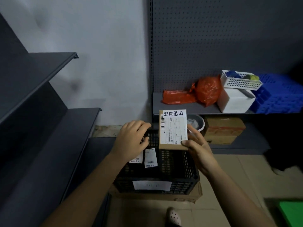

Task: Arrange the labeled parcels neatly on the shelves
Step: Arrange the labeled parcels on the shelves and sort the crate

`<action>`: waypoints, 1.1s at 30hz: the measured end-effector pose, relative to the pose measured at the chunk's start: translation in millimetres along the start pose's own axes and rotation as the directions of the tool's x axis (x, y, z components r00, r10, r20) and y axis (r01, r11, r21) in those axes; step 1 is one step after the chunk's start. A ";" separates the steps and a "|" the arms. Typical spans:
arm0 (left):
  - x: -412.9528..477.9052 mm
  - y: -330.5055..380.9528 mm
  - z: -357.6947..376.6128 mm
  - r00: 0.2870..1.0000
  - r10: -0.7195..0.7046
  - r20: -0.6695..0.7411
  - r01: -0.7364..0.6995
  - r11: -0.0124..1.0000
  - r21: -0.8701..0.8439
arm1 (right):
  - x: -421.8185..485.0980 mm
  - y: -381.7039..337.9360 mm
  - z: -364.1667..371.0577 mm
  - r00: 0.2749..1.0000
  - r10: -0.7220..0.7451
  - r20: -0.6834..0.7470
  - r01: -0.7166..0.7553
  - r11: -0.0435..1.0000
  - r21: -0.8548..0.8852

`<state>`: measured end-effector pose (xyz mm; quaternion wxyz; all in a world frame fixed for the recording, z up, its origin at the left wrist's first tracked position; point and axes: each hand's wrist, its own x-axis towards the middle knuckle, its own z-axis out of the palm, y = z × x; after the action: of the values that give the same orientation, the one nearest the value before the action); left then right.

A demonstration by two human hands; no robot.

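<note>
On my left, dark shelves [49,128] step down against a pale wall [106,63]; in the middle a black crate [180,171] sits on a cardboard box [188,196], with two labelled packets [150,158] inside. My left hand [131,140] hangs over the crate's far left corner, fingers curled downward, and I cannot tell if they grasp anything. My right hand [198,148] pinches the labelled parcel [173,130] upright above the crate's right side, thumb on its lower front corner, before the pegboard shelf [180,107] bearing orange bags [196,92].

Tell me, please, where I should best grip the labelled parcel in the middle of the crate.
Probably pinch the parcel by its top edge, coming from above: it seems to stand upright in the crate, whose walls block any sideways approach.
</note>
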<state>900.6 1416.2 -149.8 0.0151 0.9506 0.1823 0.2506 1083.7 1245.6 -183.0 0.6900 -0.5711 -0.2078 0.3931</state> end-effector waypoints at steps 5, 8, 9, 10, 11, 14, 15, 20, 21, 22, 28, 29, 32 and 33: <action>47.1 -25.7 56.6 0.994 -0.090 0.068 0.092 0.996 -0.022 | 87.2 17.5 -22.4 0.992 0.123 0.033 -0.124 0.992 0.027; 58.2 -40.0 96.1 0.982 -0.142 0.123 0.146 0.989 -0.029 | 126.4 43.1 -33.6 0.976 0.217 0.017 -0.217 0.975 0.043; 59.1 -45.9 112.0 0.977 -0.153 0.146 0.158 0.987 -0.027 | 137.6 54.7 -37.7 0.967 0.255 0.004 -0.254 0.966 0.045; 58.5 -52.3 129.3 0.972 -0.160 0.173 0.167 0.986 -0.026 | 147.8 67.1 -41.2 0.956 0.292 -0.007 -0.292 0.955 0.047; 57.1 -58.7 147.1 0.965 -0.168 0.201 0.177 0.984 -0.028 | 156.6 79.9 -44.9 0.945 0.327 -0.013 -0.326 0.944 0.048; 46.5 -77.3 204.5 0.941 -0.191 0.280 0.208 0.977 -0.034 | 180.1 123.5 -55.5 0.912 0.409 -0.043 -0.407 0.912 0.043; 41.3 -82.8 224.6 0.930 -0.199 0.308 0.220 0.975 -0.035 | 187.3 140.3 -59.4 0.898 0.436 -0.060 -0.434 0.900 0.044; 3.6 -106.2 324.8 0.867 -0.224 0.444 0.277 0.959 -0.056 | 219.0 235.3 -81.2 0.807 0.575 -0.133 -0.575 0.817 0.044; -5.2 -109.6 344.0 0.853 -0.231 0.468 0.291 0.955 -0.060 | 224.8 253.9 -86.0 0.791 0.595 -0.144 -0.596 0.802 0.042; -14.2 -112.8 362.5 0.840 -0.232 0.491 0.301 0.951 -0.065 | 230.8 271.8 -89.9 0.774 0.613 -0.157 -0.615 0.788 0.043; -62.6 -130.6 461.2 0.778 -0.215 0.591 0.346 0.931 -0.118 | 269.0 370.9 -109.1 0.721 0.648 -0.246 -0.660 0.750 0.041; -69.1 -133.3 474.2 0.768 -0.210 0.606 0.349 0.930 -0.119 | 275.0 384.4 -111.4 0.724 0.643 -0.251 -0.656 0.754 0.037; -85.4 -139.4 508.4 0.735 -0.193 0.650 0.342 0.933 -0.109 | 288.5 415.0 -114.8 0.737 0.627 -0.254 -0.643 0.766 0.026; -89.9 -141.1 517.8 0.720 -0.192 0.667 0.344 0.933 -0.103 | 291.7 422.7 -115.7 0.739 0.623 -0.257 -0.641 0.767 0.016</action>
<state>1029.7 1548.6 -661.6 0.2185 0.9334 0.2734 -0.0792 1216.3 1417.1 -662.7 0.5144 -0.6768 0.0718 0.5216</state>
